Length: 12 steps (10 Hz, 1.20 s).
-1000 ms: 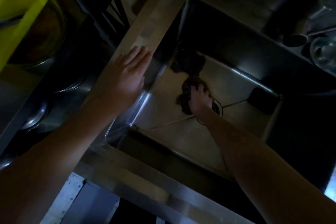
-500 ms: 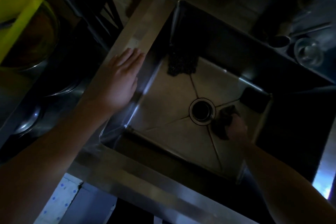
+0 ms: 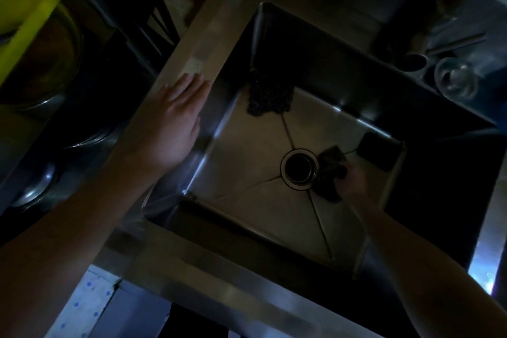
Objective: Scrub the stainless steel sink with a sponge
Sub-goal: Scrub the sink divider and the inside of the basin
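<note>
The scene is dim. A square stainless steel sink [image 3: 255,151] fills the middle of the view, with a round drain [image 3: 299,169] in its floor. My right hand [image 3: 356,181] reaches down into the basin and grips a dark crumpled sponge [image 3: 330,170], which lies against the sink floor just right of the drain. My left hand [image 3: 175,126] rests flat, fingers straight, on the sink's left rim.
A dark scouring pad [image 3: 269,99] lies in the basin's far corner and a dark block [image 3: 380,151] sits in the right corner. Glassware [image 3: 455,79] and utensils stand beyond the far right rim. A yellow-green board [image 3: 24,16] and metal bowls lie at the left.
My right hand has carried the sponge from left of the drain across to its right side, then a little closer to the drain. My left hand has stayed on the rim.
</note>
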Each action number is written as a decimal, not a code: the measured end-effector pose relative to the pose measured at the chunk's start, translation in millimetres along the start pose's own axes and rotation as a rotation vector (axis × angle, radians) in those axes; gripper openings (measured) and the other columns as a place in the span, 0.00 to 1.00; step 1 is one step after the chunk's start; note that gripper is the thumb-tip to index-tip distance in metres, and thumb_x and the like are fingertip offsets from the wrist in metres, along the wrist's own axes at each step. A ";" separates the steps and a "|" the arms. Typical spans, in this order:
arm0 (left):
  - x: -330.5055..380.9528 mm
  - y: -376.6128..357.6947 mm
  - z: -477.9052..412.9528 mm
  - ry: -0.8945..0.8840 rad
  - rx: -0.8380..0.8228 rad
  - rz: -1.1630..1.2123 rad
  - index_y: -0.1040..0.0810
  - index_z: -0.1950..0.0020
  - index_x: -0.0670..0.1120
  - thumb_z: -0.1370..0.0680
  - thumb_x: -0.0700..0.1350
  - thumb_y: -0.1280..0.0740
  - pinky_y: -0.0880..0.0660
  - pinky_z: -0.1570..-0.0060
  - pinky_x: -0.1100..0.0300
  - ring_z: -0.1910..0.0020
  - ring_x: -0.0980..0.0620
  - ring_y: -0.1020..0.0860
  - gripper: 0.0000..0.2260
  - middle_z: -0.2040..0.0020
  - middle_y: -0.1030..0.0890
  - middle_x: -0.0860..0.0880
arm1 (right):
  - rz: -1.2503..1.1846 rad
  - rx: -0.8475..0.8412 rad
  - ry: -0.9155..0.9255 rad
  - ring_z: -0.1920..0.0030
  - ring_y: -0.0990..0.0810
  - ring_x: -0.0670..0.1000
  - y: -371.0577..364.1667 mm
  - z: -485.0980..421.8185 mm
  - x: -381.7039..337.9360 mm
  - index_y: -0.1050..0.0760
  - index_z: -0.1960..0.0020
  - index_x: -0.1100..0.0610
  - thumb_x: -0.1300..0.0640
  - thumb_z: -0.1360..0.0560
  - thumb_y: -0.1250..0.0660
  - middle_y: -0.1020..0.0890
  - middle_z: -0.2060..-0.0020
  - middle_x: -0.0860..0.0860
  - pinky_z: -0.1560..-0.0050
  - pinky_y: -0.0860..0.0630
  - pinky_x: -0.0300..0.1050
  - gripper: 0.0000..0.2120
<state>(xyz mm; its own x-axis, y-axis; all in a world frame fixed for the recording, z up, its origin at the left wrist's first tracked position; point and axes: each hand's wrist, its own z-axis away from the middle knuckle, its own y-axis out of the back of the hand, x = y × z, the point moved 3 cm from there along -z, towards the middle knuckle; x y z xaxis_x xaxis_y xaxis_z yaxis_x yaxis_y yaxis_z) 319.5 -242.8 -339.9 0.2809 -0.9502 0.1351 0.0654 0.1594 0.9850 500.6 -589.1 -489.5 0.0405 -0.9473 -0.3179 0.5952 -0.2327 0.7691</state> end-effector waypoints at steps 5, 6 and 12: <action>32.0 0.6 4.5 0.103 -0.039 0.058 0.44 0.25 0.41 0.22 0.40 0.40 0.51 0.27 0.51 0.24 0.43 0.48 0.27 0.23 0.47 0.42 | 0.250 -0.050 0.368 0.39 0.26 0.61 -10.8 -86.6 -95.8 0.24 0.40 0.60 0.67 0.27 0.37 0.23 0.41 0.61 0.39 0.30 0.49 0.16; 33.6 -3.2 6.6 0.082 0.001 0.093 0.40 0.26 0.40 0.24 0.39 0.37 0.46 0.28 0.48 0.26 0.40 0.44 0.27 0.24 0.44 0.39 | 0.316 -0.166 0.480 0.39 0.25 0.59 -26.0 -67.0 -84.4 0.24 0.40 0.60 0.64 0.27 0.35 0.22 0.39 0.60 0.36 0.30 0.48 0.15; 77.9 -7.8 -1.2 0.014 -0.065 0.066 0.35 0.28 0.41 0.25 0.41 0.35 0.40 0.31 0.45 0.28 0.39 0.39 0.26 0.26 0.39 0.39 | 0.119 -0.051 -0.012 0.41 0.25 0.61 1.1 -2.8 49.0 0.26 0.40 0.63 0.65 0.25 0.39 0.23 0.41 0.62 0.39 0.28 0.53 0.14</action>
<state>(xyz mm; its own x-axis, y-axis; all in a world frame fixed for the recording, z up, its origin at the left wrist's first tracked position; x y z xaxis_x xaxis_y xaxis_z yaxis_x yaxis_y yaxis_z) 342.0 -317.7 -337.2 0.3004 -0.9332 0.1974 0.1082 0.2389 0.9650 505.5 -635.2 -505.8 0.1042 -0.9701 -0.2191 0.6271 -0.1069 0.7715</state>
